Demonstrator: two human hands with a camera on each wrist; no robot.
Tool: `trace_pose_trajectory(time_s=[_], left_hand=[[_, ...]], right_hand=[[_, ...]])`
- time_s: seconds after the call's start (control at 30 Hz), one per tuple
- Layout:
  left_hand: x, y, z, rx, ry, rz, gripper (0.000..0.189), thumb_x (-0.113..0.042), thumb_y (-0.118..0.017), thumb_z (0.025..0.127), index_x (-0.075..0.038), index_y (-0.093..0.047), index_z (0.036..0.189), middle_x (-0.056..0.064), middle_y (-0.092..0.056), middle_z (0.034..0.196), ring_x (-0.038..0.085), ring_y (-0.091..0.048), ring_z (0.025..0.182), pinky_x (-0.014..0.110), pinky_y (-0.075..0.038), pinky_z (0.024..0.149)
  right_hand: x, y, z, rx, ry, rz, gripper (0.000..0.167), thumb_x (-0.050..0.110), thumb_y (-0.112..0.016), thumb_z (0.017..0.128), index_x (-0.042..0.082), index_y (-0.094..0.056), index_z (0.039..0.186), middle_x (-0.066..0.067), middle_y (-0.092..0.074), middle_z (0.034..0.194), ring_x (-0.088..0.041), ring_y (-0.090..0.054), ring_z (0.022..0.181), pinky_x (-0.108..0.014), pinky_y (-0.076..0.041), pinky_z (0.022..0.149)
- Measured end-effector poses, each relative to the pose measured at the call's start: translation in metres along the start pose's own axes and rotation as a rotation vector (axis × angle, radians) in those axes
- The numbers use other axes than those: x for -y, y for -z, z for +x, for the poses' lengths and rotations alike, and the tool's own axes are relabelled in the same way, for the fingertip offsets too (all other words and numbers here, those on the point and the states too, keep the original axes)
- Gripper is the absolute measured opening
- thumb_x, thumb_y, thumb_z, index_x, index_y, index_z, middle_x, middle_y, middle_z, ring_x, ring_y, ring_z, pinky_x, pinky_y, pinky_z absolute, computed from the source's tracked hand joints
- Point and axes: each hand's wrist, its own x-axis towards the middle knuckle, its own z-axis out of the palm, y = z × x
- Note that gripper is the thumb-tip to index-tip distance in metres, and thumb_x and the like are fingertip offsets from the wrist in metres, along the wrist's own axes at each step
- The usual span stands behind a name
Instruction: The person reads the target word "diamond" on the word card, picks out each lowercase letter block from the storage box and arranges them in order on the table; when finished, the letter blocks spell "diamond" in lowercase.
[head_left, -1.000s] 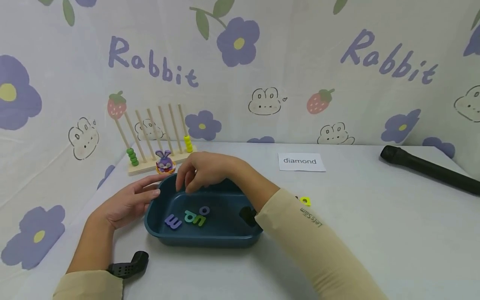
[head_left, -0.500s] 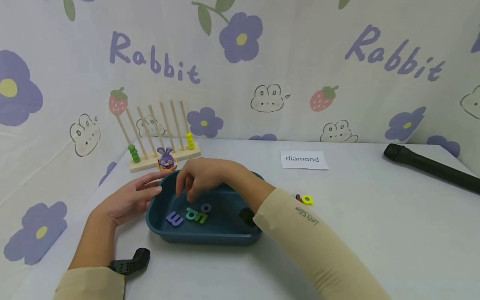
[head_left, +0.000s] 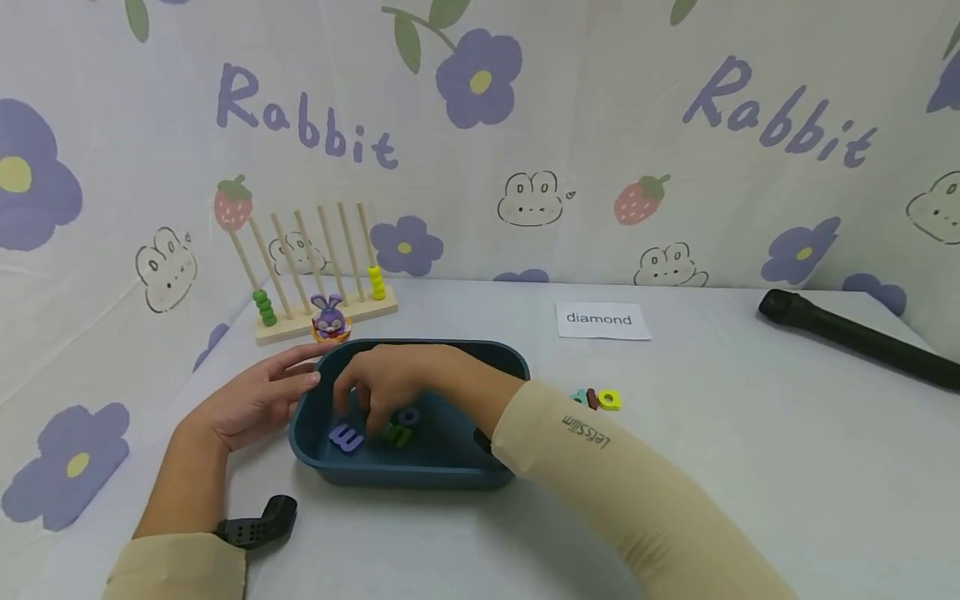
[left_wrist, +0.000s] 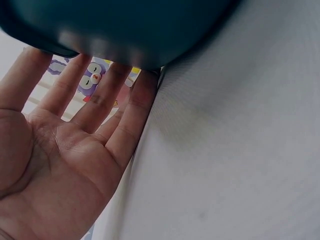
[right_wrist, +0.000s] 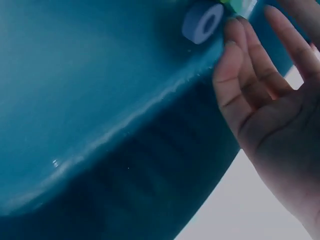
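Observation:
A dark blue tray (head_left: 450, 477) stands on the table holding a few plastic letters. My right hand (head_left: 390, 379) is down inside it, fingers bent downward over the letters. A purple m (head_left: 346, 438) lies left of its fingertips, and a green n (head_left: 397, 435) and a purple o (head_left: 408, 416) lie to the right. The teal letter seen earlier is hidden by the hand. In the right wrist view the fingers (right_wrist: 260, 70) are loosely extended near the o (right_wrist: 202, 22), with nothing visibly gripped. My left hand (head_left: 251, 404) touches the tray's left side with straight fingers (left_wrist: 132, 112).
Behind the tray stand a wooden bead rack (head_left: 360, 310) and a purple rabbit figure (head_left: 330, 320). A card reading "diamond" (head_left: 603, 321) lies at the back. Teal (head_left: 578, 397), brown (head_left: 592, 399) and yellow (head_left: 609, 400) letters lie right of the tray. A black microphone (head_left: 862, 337) lies far right.
My right hand has lowered into the tray and now covers the teal letter. The forearm shift uncovers more of the letters on the table. My left hand stays at the tray's side.

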Motion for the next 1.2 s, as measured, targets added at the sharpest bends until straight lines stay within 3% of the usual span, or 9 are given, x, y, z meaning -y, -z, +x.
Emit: trace_pose_trajectory(time_s=[0.17,0.4,0.6,1.03,1.2], left_hand=[[-0.002,0.001,0.000,-0.002,-0.003,0.008,0.054,-0.021,-0.053,0.108,-0.017,-0.036,0.159,-0.011,-0.062,0.141,0.012,-0.064,0.124,0.028,-0.054,0.102],[-0.001,0.003,-0.001,-0.005,-0.005,0.008,0.053,-0.021,-0.053,0.108,-0.017,-0.038,0.159,-0.010,-0.062,0.142,0.011,-0.063,0.125,0.027,-0.053,0.102],[-0.001,0.002,-0.001,-0.004,-0.008,0.007,0.053,-0.020,-0.053,0.108,-0.016,-0.037,0.159,-0.009,-0.062,0.141,0.012,-0.063,0.126,0.027,-0.054,0.102],[0.000,0.000,0.002,-0.005,0.013,0.016,0.056,-0.023,-0.054,0.108,-0.018,-0.034,0.160,-0.001,-0.047,0.153,0.012,-0.061,0.127,0.028,-0.054,0.102],[0.000,0.000,0.001,-0.001,0.009,0.001,0.056,-0.021,-0.053,0.108,-0.017,-0.033,0.161,-0.005,-0.058,0.145,0.012,-0.063,0.123,0.028,-0.055,0.100]], right_hand=[[0.006,-0.007,0.006,0.005,0.016,-0.060,0.044,0.023,-0.083,0.088,0.027,-0.070,0.129,0.002,-0.066,0.114,-0.014,-0.061,0.103,-0.025,-0.056,0.082],[0.014,-0.013,0.011,0.004,0.043,-0.141,0.033,0.024,-0.082,0.090,0.026,-0.073,0.121,0.006,-0.066,0.110,-0.012,-0.061,0.098,-0.021,-0.056,0.080],[0.016,-0.010,0.009,-0.040,0.024,-0.171,0.031,0.026,-0.082,0.090,0.026,-0.072,0.119,0.007,-0.066,0.109,-0.010,-0.060,0.099,-0.022,-0.055,0.083],[0.008,0.004,-0.007,-0.090,0.018,-0.008,0.035,0.021,-0.078,0.093,0.022,-0.069,0.126,0.004,-0.068,0.108,-0.012,-0.064,0.099,-0.022,-0.056,0.082],[0.003,0.014,-0.016,-0.094,0.002,0.045,0.036,0.017,-0.077,0.094,0.020,-0.068,0.129,0.003,-0.069,0.111,-0.013,-0.065,0.101,-0.024,-0.055,0.086]])
